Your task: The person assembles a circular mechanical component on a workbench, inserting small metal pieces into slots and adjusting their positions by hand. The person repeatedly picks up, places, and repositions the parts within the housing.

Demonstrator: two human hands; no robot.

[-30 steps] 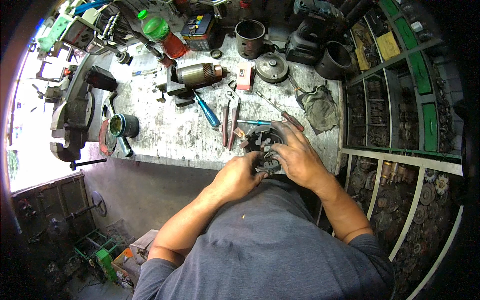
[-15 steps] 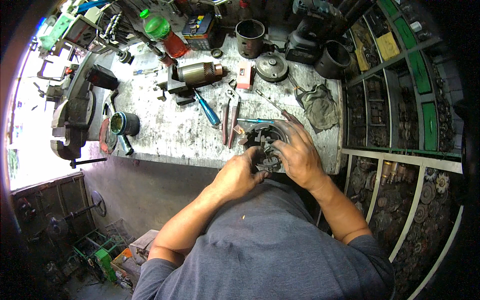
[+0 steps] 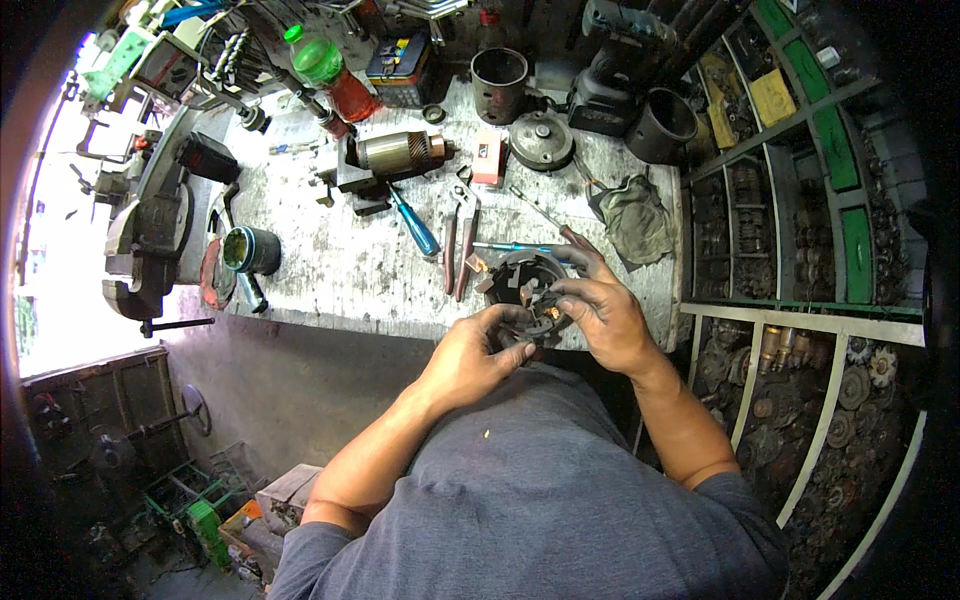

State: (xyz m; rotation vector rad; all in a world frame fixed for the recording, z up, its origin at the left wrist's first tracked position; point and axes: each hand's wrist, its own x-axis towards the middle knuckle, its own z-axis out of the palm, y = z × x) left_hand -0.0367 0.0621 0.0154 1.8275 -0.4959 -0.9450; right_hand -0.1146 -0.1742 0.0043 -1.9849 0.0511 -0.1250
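Observation:
At the front edge of the bench, both hands work at a dark, round motor housing (image 3: 512, 284) with blocky pieces inside it. My left hand (image 3: 468, 352) is closed, its thumb and fingers pinching the near side of a small dark part (image 3: 541, 327) with a coppery bit on it. My right hand (image 3: 612, 322) is closed too, thumb and fingertips on the same part's right side. Fingers hide much of it, so whether it is joined to the housing cannot be told. Just beyond lie red-handled pliers (image 3: 469, 228), a thin blue screwdriver (image 3: 515, 246) and a dark-handled screwdriver (image 3: 575, 236).
A motor armature (image 3: 395, 153), a thick blue screwdriver (image 3: 415, 226), a small red-and-white box (image 3: 487, 158) and a round metal cover (image 3: 542, 140) lie farther back. A vise (image 3: 150, 245) and an open tin (image 3: 250, 248) stand left. A rag (image 3: 637, 220) lies right, beside parts shelves (image 3: 800, 240).
My right hand has drawn back from the housing's far rim and turned, its fingers now pinching nearer to me. More of the housing's inside and a coppery bit show.

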